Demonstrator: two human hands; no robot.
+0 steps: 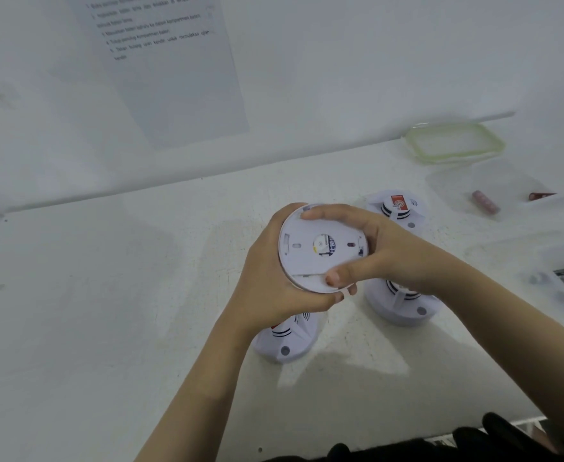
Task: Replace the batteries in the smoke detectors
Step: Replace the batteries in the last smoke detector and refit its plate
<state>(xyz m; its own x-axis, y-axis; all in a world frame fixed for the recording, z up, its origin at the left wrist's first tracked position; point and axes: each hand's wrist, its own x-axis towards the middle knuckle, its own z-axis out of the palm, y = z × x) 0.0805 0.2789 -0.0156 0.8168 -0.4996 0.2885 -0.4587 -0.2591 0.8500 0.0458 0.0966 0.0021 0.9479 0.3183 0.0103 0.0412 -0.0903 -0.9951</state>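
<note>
Spreading across most of the view, the white table [107, 311] is seen with three detectors [399, 208] resting on it at about four o'clock of centre, face up. A fourth detector [320, 248] is held above them at centre, its back plate turned toward the camera. The step in hand is judged to be the opening of this back: the plate must be twisted or pried loose before the battery can be reached. A firm counter-grip will be called for next. The left hand [270, 288] is wrapped around the rim from nine o'clock, palm cupping the edge. The right hand [374, 251] is clamped across from three o'clock, thumb [337, 276] pressed at the lower seam. A battery [485, 201] lies in a clear tub [447, 181] at two o'clock.
</note>
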